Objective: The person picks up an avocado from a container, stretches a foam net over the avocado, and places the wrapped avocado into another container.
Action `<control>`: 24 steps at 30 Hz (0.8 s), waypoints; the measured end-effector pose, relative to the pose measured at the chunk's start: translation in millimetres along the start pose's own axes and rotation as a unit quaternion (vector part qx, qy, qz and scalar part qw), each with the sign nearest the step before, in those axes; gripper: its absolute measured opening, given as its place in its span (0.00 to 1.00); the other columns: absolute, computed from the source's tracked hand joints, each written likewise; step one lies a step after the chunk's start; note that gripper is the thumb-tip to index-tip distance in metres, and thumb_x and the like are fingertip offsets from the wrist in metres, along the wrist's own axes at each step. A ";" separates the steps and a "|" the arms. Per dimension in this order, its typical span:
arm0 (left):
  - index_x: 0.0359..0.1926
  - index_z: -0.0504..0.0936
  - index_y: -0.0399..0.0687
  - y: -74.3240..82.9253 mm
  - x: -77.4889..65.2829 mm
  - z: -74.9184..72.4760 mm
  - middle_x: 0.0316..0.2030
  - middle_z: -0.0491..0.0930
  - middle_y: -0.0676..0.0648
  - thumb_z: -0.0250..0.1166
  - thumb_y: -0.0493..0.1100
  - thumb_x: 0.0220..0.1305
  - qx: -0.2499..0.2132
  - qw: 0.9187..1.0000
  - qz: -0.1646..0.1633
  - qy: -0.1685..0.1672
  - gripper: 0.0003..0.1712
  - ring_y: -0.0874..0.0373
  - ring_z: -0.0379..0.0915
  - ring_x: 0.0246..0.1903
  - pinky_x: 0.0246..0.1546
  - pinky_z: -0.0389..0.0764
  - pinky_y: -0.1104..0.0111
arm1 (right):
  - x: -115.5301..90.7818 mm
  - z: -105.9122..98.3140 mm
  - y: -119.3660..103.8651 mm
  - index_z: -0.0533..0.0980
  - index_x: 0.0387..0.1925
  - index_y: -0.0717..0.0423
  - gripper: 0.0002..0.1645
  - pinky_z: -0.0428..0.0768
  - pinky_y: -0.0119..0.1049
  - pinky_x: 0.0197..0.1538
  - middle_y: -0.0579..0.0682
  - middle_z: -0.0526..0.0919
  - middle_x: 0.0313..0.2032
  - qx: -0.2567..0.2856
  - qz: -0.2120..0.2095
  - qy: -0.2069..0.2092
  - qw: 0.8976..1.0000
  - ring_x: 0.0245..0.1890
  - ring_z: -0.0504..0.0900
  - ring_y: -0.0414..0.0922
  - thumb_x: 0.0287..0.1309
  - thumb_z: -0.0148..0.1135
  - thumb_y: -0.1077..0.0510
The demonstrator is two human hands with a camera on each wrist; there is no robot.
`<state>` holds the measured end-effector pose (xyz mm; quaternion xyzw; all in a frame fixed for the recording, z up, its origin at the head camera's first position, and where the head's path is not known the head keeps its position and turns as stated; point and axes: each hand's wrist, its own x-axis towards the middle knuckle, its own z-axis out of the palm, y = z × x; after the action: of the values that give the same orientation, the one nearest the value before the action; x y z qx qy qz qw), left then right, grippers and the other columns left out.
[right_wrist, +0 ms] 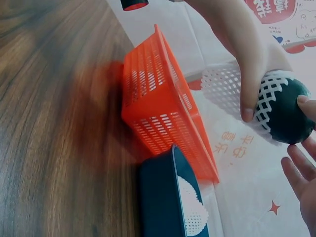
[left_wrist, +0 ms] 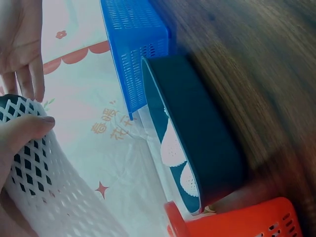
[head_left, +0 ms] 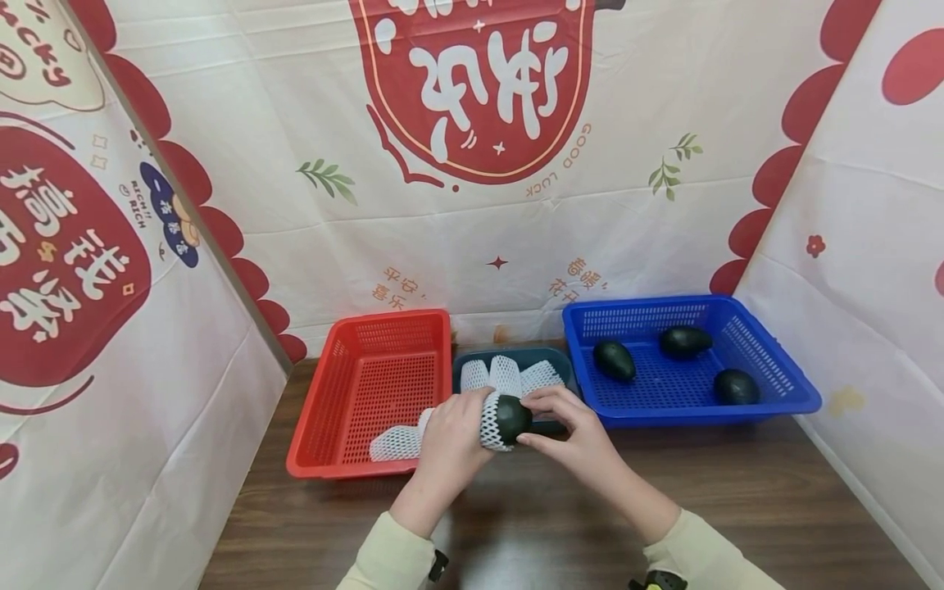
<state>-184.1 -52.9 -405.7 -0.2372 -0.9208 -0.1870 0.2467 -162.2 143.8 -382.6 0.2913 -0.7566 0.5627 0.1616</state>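
A dark green avocado (head_left: 514, 419) sits partly inside a white foam net sleeve (head_left: 492, 426), its bare end facing right. My left hand (head_left: 459, 430) grips the sleeve around the fruit, and the thumb presses on the mesh in the left wrist view. At the bare end, my right hand (head_left: 571, 422) pinches the avocado between thumb and fingertips. The sleeve's loose part trails past the left hand in the right wrist view. White foam netting (head_left: 396, 443) also shows left of that hand, overlapping the red basket (head_left: 328, 393) in the head view.
Behind the hands, a dark teal bin (head_left: 466, 358) holds several white foam net sleeves (head_left: 506, 374). To the right, a blue basket (head_left: 782, 385) contains three avocados (head_left: 614, 360). Everything stands on a brown wooden table (head_left: 560, 524), with printed cloth walls (head_left: 442, 238) at the back and sides.
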 end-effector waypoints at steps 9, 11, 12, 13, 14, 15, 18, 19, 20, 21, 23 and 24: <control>0.55 0.75 0.47 0.1 1.0 3.1 0.47 0.80 0.47 0.78 0.58 0.44 0.014 0.999 0.033 0.038 0.40 0.53 0.77 0.45 0.47 0.79 0.59 | -4.1 13.2 24.0 0.82 0.44 0.56 0.26 0.70 0.22 0.55 0.51 0.81 0.45 -0.069 -0.008 0.035 0.997 0.49 0.77 0.49 0.37 0.80 0.68; 0.55 0.76 0.47 0.5 1.4 3.6 0.48 0.80 0.47 0.78 0.59 0.43 0.019 0.998 0.039 0.042 0.40 0.53 0.77 0.46 0.48 0.79 0.59 | -4.8 15.1 27.6 0.83 0.45 0.53 0.26 0.70 0.22 0.55 0.47 0.80 0.46 -0.077 -0.004 0.035 0.996 0.50 0.77 0.46 0.39 0.80 0.65; 0.55 0.76 0.47 0.7 1.7 3.8 0.48 0.80 0.47 0.78 0.59 0.43 0.021 0.998 0.041 0.043 0.40 0.53 0.77 0.46 0.48 0.79 0.59 | -5.1 15.9 28.9 0.83 0.45 0.52 0.26 0.70 0.23 0.55 0.45 0.80 0.47 -0.078 -0.003 0.035 0.996 0.50 0.77 0.46 0.39 0.80 0.64; 0.54 0.76 0.47 1.0 2.0 4.4 0.48 0.80 0.47 0.78 0.59 0.43 0.023 0.998 0.044 0.045 0.39 0.53 0.77 0.46 0.48 0.79 0.59 | -5.4 16.6 29.7 0.83 0.46 0.51 0.26 0.71 0.23 0.55 0.44 0.79 0.47 -0.077 -0.003 0.035 0.996 0.50 0.77 0.45 0.41 0.80 0.63; 0.54 0.77 0.47 1.4 2.2 4.6 0.48 0.80 0.47 0.78 0.59 0.44 0.024 0.998 0.045 0.046 0.39 0.53 0.77 0.46 0.48 0.79 0.59 | -5.6 17.2 30.2 0.82 0.46 0.51 0.25 0.71 0.23 0.55 0.43 0.79 0.47 -0.076 -0.004 0.035 0.997 0.50 0.77 0.45 0.41 0.79 0.63; 0.54 0.77 0.47 1.8 2.2 4.9 0.48 0.80 0.47 0.78 0.59 0.44 0.026 0.998 0.046 0.046 0.38 0.53 0.77 0.46 0.48 0.79 0.59 | -5.8 17.8 30.8 0.82 0.46 0.51 0.25 0.71 0.24 0.55 0.43 0.79 0.47 -0.074 -0.008 0.034 0.997 0.50 0.77 0.45 0.42 0.79 0.63; 0.54 0.78 0.48 3.1 2.3 5.5 0.48 0.79 0.47 0.77 0.57 0.46 0.022 0.998 0.042 0.044 0.35 0.53 0.76 0.48 0.49 0.78 0.59 | -5.1 19.6 24.9 0.82 0.45 0.54 0.24 0.71 0.23 0.55 0.45 0.79 0.47 -0.073 -0.007 0.036 0.997 0.49 0.77 0.46 0.42 0.78 0.66; 0.54 0.78 0.49 3.6 2.3 5.5 0.49 0.79 0.47 0.77 0.57 0.47 0.020 0.998 0.041 0.042 0.34 0.53 0.76 0.48 0.50 0.78 0.59 | -4.2 20.2 19.1 0.82 0.45 0.57 0.24 0.71 0.23 0.54 0.47 0.79 0.46 -0.077 -0.006 0.038 0.996 0.49 0.78 0.47 0.42 0.78 0.68; 0.54 0.78 0.49 4.1 2.3 5.4 0.49 0.79 0.47 0.77 0.57 0.47 0.017 0.998 0.039 0.040 0.34 0.53 0.75 0.49 0.50 0.77 0.59 | -3.5 21.0 13.8 0.82 0.44 0.60 0.24 0.71 0.22 0.54 0.49 0.80 0.46 -0.082 -0.008 0.041 0.996 0.48 0.78 0.49 0.41 0.77 0.70; 0.54 0.78 0.49 4.5 2.3 5.7 0.49 0.79 0.47 0.76 0.56 0.48 0.016 0.998 0.040 0.040 0.33 0.53 0.75 0.49 0.51 0.77 0.58 | -3.3 22.3 12.0 0.82 0.43 0.62 0.24 0.70 0.21 0.54 0.52 0.80 0.45 -0.086 -0.012 0.046 0.995 0.48 0.78 0.51 0.39 0.77 0.72; 0.54 0.79 0.50 5.2 2.7 6.3 0.49 0.78 0.47 0.76 0.56 0.48 0.013 0.998 0.043 0.043 0.33 0.53 0.74 0.49 0.51 0.77 0.58 | -4.1 24.9 11.0 0.81 0.42 0.64 0.25 0.68 0.19 0.55 0.55 0.80 0.45 -0.092 -0.014 0.055 0.994 0.48 0.78 0.53 0.36 0.76 0.75; 0.54 0.79 0.50 5.5 2.6 7.0 0.49 0.78 0.47 0.76 0.56 0.48 0.014 0.998 0.045 0.046 0.33 0.53 0.74 0.49 0.51 0.77 0.58 | -4.6 25.9 11.7 0.81 0.42 0.65 0.25 0.68 0.19 0.55 0.56 0.80 0.44 -0.094 -0.019 0.059 0.994 0.47 0.78 0.55 0.35 0.76 0.76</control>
<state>-185.8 -44.3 -408.7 -0.2658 -0.8996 -0.1739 0.2998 -163.8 122.7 -402.3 0.2552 -0.7894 0.5025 0.2434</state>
